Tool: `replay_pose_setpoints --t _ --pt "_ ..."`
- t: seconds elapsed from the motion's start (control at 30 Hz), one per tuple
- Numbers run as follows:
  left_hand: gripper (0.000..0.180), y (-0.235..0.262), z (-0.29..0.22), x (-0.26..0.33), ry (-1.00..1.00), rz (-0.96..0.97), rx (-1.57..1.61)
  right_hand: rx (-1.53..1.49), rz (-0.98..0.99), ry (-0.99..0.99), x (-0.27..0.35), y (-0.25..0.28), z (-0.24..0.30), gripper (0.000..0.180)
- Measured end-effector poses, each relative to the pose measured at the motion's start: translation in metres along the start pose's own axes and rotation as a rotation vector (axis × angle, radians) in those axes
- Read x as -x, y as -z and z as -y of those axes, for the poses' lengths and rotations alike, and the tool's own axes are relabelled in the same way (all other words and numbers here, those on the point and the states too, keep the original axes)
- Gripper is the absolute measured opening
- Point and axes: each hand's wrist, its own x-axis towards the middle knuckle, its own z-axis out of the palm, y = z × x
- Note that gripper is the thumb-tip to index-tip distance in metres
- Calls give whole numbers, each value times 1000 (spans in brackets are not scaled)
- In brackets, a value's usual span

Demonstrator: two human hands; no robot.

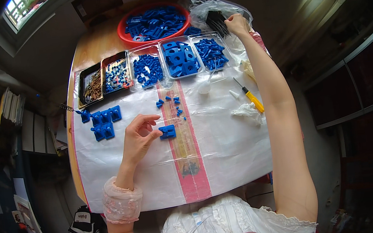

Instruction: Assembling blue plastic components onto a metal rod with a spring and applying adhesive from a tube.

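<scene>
My left hand [139, 135] rests on the white sheet [227, 148], fingers pinching the edge of a small blue plastic block [167, 131]. My right hand [236, 24] is stretched far out to the back right, its fingers closed on a bundle of thin black pieces [216, 21] inside a clear plastic bag [220, 7]. A few tiny blue parts [170, 102] lie just beyond the block. A cluster of assembled blue blocks [103, 121] sits to the left of my left hand.
Clear trays of blue parts [181, 58] and two dark trays of small metal hardware [103, 80] line the back. A red basin of blue pieces [153, 22] stands behind them. A yellow-handled screwdriver [249, 95], a white cloth [246, 110] and a white spoon [206, 85] lie to the right.
</scene>
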Motion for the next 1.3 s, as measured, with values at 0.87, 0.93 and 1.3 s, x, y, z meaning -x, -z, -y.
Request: replay_pose_setpoints --t 0.87,0.93,1.3 --pt "39 1 7 -1 15 16 85 -1011 674 -520 10 72 -41 10" --pt "41 1 6 -2 13 15 88 -1046 738 -512 26 84 -56 10" --pt "42 4 13 -3 -15 -104 81 -1211 822 -241 162 161 -70 13"
